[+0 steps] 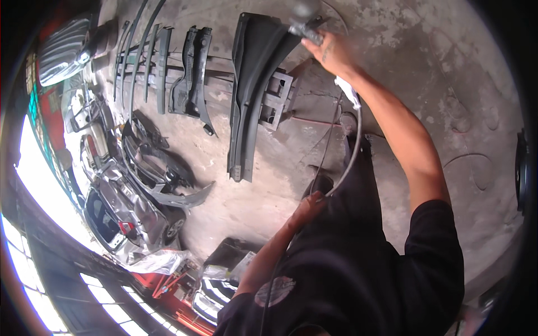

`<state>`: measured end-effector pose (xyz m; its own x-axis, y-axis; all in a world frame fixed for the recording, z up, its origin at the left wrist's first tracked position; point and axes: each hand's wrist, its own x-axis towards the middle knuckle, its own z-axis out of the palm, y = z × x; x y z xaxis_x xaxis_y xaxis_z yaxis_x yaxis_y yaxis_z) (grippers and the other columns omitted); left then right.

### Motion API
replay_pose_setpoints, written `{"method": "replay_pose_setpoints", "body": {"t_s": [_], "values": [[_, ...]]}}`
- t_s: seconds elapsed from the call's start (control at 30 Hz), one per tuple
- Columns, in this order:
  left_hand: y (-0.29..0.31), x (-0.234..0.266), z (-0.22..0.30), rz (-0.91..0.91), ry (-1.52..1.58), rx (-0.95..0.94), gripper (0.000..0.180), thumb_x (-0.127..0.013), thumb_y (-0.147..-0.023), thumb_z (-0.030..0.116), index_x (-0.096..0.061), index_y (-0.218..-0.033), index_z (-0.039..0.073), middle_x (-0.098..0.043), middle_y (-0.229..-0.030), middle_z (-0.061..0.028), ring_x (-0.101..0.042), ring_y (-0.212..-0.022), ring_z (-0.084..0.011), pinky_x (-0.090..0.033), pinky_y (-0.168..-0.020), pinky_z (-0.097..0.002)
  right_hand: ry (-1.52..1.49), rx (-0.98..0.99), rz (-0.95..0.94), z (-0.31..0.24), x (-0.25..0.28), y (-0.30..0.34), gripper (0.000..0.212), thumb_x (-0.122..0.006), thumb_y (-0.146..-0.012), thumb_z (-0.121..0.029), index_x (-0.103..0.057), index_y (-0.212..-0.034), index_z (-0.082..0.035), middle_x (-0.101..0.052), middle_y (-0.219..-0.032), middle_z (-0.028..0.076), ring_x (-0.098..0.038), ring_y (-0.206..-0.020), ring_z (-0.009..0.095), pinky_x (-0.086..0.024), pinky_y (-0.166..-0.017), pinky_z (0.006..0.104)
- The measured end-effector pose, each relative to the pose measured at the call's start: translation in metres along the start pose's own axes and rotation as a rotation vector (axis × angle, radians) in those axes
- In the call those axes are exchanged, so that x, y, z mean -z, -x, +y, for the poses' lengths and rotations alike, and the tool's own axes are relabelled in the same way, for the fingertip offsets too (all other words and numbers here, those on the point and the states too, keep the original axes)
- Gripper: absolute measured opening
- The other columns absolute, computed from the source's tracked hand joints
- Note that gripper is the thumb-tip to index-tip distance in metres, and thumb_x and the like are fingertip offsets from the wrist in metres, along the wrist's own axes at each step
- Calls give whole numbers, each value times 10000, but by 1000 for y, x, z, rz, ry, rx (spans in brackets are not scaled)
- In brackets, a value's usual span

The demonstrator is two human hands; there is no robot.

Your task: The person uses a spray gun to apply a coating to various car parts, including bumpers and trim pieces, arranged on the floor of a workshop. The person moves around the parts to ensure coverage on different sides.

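My right hand [334,51] is raised at the upper middle, its fingers wrapped round a spray gun [306,32] with a blurred, rounded cup on top. The gun is beside the far right corner of a large black plastic car panel [246,84]; whether it touches the panel I cannot tell. A grey hose [357,148] runs from below my right wrist down to my left hand [309,208]. That hand is closed round the hose in front of my body. A white cloth-like wrap [347,91] surrounds the hose near my right wrist.
The panel rests on a metal stand [278,103]. Left of it are a second black panel [190,75] and several narrow trim strips [162,70]. A dark bumper piece [185,196] and a silver car [131,204] are farther left. A thin cable [473,157] lies on the concrete floor.
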<state>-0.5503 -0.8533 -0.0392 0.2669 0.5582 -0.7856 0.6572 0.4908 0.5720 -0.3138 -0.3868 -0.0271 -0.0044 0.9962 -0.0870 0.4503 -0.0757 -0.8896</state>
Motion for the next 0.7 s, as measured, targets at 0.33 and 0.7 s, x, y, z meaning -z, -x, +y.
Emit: {"method": "replay_pose_setpoints", "body": {"t_s": [0.33,0.7], "values": [[-19,-60,-79,-97,-186,-66,268,-634,-902,245,-629,-1126,98,-702,-1037,-237,-657,-1023,-447,-529,-837,-540,-147,-42,-541,-27,4,64,376,-715,-923,-381,-663,-919,-9,-590,-665,28,-553,-600,143,-469,-605,352],[-11,-48,-20,-144,-182,-28,296,-670,-901,275,-651,-1140,101,-704,-1081,-207,-659,-1048,-415,-527,-869,-503,217,-86,86,-27,34,44,390,-694,-917,-397,-728,-1065,-38,-733,-837,196,-720,-823,365,-532,-757,439]]}}
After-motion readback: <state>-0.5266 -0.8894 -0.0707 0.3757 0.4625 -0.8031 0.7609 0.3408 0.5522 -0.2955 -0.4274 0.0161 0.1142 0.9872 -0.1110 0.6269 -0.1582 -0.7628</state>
